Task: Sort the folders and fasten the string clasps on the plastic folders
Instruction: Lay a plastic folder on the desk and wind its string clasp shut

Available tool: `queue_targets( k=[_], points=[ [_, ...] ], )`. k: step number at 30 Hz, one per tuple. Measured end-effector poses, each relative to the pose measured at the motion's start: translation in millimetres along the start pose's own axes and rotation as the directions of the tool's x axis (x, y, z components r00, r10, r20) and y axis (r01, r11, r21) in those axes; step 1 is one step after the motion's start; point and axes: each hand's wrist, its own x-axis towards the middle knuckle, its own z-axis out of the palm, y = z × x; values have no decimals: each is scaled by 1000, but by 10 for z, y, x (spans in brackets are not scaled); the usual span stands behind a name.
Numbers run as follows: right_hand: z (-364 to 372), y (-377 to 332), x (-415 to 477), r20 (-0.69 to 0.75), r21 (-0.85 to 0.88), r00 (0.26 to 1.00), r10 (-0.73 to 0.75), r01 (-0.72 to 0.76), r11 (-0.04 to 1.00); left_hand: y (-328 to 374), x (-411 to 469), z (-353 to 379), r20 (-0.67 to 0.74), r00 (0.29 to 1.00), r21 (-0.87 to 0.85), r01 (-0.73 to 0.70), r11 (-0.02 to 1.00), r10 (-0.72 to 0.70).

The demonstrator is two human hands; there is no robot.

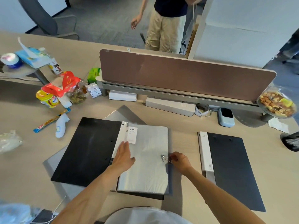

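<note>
A translucent white plastic folder [148, 159] lies in front of me on top of a black folder [85, 151], with a "20 pockets" label near its top left. My left hand [123, 157] presses flat on its left side, fingers spread. My right hand [179, 160] pinches the thin string beside the round metal clasp [163, 156] near the folder's right edge. A second black folder [229, 168] with a white spine strip lies apart to the right. A grey folder [124, 113] pokes out from beneath at the back.
Snack packets, a jar and a yellow cup [47, 98] crowd the back left. White boxes [169, 106] sit under the brown desk divider [186, 75]. A light-blue device [226, 117] and a snack bowl [277, 102] are at the right. A person [165, 23] stands beyond the desk.
</note>
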Motion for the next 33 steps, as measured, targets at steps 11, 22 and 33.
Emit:
queue_targets(
  k=[11, 22, 33],
  points=[
    [165, 93, -202, -21, 477, 959, 282, -238, 846, 12, 78, -153, 124, 976, -792, 205, 575, -177],
    [-76, -162, -458, -119, 691, 957, 263, -110, 714, 74, 76, 37, 214, 976, -697, 175, 696, -32],
    [-721, 414, -826, -304, 700, 888, 344, -37, 713, 1095, 2, 139, 222, 975, -796, 175, 579, 11]
  ],
)
